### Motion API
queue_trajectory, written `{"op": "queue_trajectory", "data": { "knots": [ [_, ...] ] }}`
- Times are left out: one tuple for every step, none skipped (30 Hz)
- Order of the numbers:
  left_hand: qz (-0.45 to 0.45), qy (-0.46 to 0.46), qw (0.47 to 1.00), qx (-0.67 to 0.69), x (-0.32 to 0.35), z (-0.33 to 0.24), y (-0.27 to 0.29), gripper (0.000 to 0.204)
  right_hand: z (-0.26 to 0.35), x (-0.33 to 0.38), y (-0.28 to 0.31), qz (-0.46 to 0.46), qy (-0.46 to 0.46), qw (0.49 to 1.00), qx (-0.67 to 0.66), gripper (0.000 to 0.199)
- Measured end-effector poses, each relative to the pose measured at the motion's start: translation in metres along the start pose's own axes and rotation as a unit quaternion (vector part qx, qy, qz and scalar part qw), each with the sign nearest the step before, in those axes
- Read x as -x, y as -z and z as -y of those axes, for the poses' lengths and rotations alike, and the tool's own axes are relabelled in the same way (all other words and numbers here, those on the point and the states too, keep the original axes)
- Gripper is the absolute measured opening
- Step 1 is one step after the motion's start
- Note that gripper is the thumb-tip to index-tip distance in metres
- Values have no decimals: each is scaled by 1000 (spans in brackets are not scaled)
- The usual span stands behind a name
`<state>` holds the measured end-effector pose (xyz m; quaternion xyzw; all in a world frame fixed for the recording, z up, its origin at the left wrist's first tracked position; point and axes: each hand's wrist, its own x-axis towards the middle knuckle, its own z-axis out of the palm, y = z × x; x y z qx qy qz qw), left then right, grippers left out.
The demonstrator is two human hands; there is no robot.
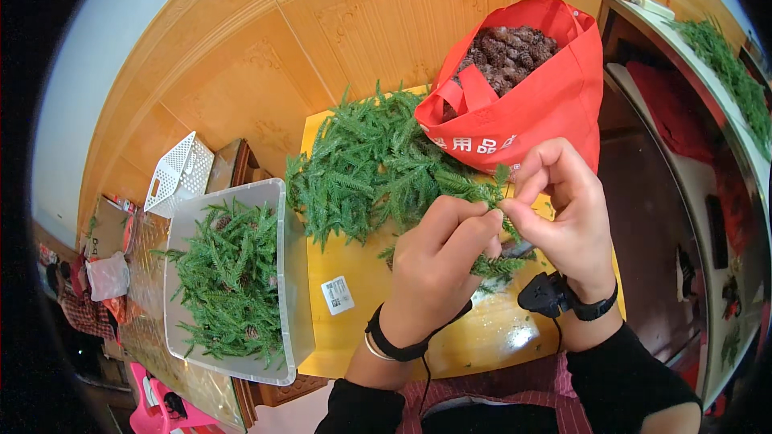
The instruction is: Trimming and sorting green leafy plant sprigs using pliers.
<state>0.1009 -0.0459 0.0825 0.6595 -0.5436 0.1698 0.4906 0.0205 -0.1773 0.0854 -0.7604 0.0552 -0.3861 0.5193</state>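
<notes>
The desk [354, 329] is smooth yellow wood with a glossy sheen and a small paper sticker [338, 295]. Behind it, the red bag [547, 96] is matt woven-looking cloth, filled with rough brown pine cones [507, 52]. Left of the desk, the tray [293, 305] is translucent, smooth plastic. The green sprigs [362, 169] look like feathery, matt plastic needles. Both hands wear matt black straps.

Two bare hands, left hand [438, 253] and right hand [563, 213], black band on each wrist, small black box clipped to the right band, thin black cable hanging down, black sleeves, red checked cloth below
</notes>
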Motion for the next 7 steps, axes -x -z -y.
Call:
{"op": "queue_trajectory", "data": {
  "knots": [
    [0,0,1000,1,0,1,0,24,-1,0,0,10,-2,1000,-6,25],
    [8,0,1000,3,0,2,0,24,-1,0,0,9,-2,1000,-6,25],
    [16,0,1000,5,0,3,0,24,0,1,0,15,-11,1000,-2,26],
    [17,-2,1000,8,-2,5,-1,24,2,1,1,19,-21,1000,5,27],
    [9,4,999,40,-4,7,-1,25,4,2,3,17,-21,1000,7,27],
    [2,10,997,72,-5,8,-1,25,7,3,6,28,-8,998,-51,33],
    [38,34,991,126,-5,11,2,25,9,1,7,42,8,993,-112,39]
  ]
}}
